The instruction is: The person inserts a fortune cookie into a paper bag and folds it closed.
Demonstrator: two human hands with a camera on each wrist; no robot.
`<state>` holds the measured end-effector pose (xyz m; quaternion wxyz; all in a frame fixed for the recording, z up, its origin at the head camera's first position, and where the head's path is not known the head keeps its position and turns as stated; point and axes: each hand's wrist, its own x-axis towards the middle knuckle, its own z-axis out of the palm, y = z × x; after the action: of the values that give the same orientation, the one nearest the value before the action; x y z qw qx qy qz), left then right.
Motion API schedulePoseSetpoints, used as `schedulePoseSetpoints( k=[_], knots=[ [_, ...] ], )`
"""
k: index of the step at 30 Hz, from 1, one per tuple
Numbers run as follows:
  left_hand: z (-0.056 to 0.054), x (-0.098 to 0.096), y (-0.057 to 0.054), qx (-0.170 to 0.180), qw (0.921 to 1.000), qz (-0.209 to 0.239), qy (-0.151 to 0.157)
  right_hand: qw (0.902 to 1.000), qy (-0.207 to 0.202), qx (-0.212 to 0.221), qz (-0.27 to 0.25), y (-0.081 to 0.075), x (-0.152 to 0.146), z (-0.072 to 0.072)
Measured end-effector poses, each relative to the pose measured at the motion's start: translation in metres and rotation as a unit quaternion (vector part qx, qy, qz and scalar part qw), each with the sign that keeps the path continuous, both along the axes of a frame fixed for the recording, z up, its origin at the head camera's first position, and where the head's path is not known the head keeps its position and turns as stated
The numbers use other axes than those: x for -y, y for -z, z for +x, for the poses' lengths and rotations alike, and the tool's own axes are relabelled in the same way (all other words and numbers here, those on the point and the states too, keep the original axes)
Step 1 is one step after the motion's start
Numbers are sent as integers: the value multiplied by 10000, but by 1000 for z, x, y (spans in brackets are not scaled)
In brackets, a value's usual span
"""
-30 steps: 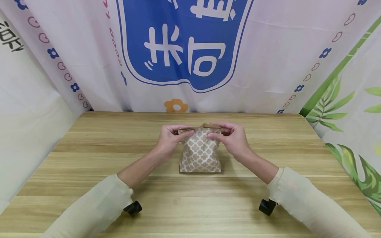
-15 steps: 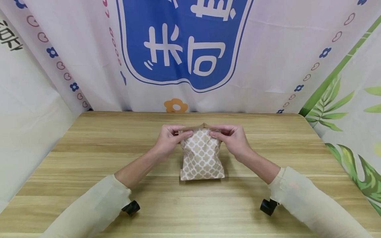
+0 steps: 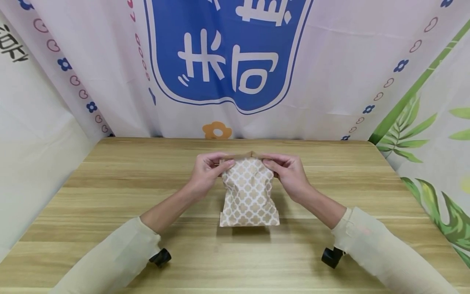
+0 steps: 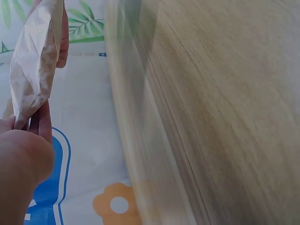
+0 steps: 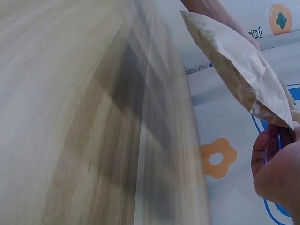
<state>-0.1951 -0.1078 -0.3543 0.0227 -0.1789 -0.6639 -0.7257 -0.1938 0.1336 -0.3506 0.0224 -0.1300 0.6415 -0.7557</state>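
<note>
A brown paper bag (image 3: 249, 194) with a white lattice print hangs by its top edge between both hands in the head view. My left hand (image 3: 205, 171) pinches the top left corner, thumb in front and fingers behind. At the top right corner my right hand (image 3: 290, 173) pinches it the same way. The top edge shows a plain brown strip with a small peak midway. In the left wrist view the bag (image 4: 37, 61) appears side-on, creased and bulging. From the right wrist it looks puffed too, the bag (image 5: 243, 65) standing off the tabletop.
The wooden table (image 3: 128, 175) spreads under both arms. A curtain (image 3: 330, 81) with a blue emblem hangs behind its far edge, and leaf-printed cloth (image 3: 415, 134) hangs at the right. Black wrist cameras, left camera (image 3: 160, 258) and right camera (image 3: 332, 257), jut from the sleeves.
The bag's lower edge has swung down and toward me, so more of its patterned front shows. Both thumbs have slid outward to the corners, and the top edge is pulled straighter.
</note>
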Motion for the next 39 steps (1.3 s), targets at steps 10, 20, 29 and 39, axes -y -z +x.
schedulePoseSetpoints(
  k=[10, 20, 29, 39],
  knots=[
    [1, -2, -3, 5, 9992, 396, 24, 9977, 84, -77, -671, 3, 5, 2],
    [1, 1, -5, -119, 9992, 339, 160, 9964, -40, -236, -809, 2, 8, 3],
    [1, 4, -6, -64, 9972, 358, 660, 9955, -368, -207, -852, 0, 6, 5],
    [0, 3, -7, -156, 9986, 98, 487, 9953, -255, -168, -916, -1, 4, 5]
  ],
)
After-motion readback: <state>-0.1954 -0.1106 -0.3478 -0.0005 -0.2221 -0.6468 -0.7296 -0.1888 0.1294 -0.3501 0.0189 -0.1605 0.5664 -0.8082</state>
